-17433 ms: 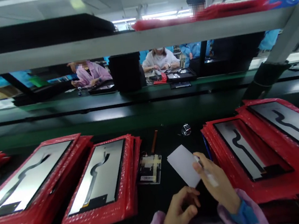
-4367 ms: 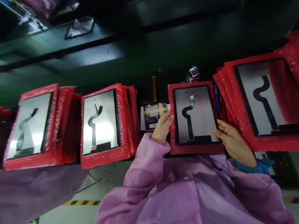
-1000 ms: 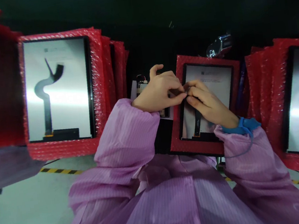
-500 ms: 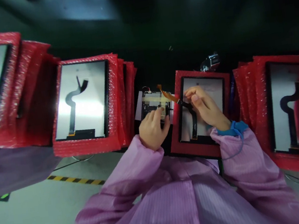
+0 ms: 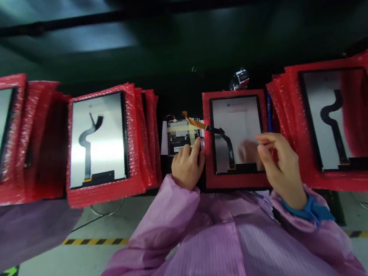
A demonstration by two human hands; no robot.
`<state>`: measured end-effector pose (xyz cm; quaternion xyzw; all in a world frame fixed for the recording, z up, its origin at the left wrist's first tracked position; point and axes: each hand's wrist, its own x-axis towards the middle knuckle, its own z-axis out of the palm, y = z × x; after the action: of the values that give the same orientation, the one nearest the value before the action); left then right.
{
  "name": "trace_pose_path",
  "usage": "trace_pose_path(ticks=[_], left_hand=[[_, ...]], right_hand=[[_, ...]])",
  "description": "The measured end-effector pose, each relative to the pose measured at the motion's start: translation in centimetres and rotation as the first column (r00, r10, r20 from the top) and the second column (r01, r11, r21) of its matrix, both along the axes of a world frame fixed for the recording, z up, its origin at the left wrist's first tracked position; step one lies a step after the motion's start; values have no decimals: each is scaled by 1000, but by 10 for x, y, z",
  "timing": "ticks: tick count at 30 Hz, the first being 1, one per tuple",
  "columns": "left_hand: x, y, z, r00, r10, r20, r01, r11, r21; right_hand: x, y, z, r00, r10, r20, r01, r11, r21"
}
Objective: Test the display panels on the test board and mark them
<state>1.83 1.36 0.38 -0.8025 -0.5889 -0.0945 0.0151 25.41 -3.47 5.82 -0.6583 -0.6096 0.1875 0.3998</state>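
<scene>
A display panel (image 5: 236,126) lies on a red pad (image 5: 211,166) in front of me. From it a black and orange flex cable (image 5: 197,124) reaches left over a small circuit board (image 5: 181,133) with yellow tape across it. My left hand (image 5: 187,164) rests at the board's lower edge, its index finger stretched toward the right side near a small pale part and the other fingers curled. My right hand (image 5: 282,165) is raised over the pad's lower right corner, thumb and fingertips close together; whether something is between them cannot be made out. A blue band circles that wrist.
Stacks of red bubble wrap (image 5: 133,140) with panels stand at the left, and another stack (image 5: 301,140) at the right. A shiny metal object (image 5: 240,79) sits behind the pad, and a blue pen-like object (image 5: 270,113) beside it. At far left is a purple sleeve (image 5: 23,231).
My right hand has moved off the panel's middle toward the lower right, and its fingers have drawn together. My left hand stays by the board. The camera view has shifted.
</scene>
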Motion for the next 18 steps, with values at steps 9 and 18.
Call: trace_pose_path(ticks=[9,18], left_hand=[[-1,-1,-5,1000,2,24,-2,999,-32],[5,-17,4,943,-78,324,35,990,135]], right_hand=[[9,-66,-23,970,-118,211,157,970,-184],[-9,-62,-32,976,-166,143,200,944,-263]])
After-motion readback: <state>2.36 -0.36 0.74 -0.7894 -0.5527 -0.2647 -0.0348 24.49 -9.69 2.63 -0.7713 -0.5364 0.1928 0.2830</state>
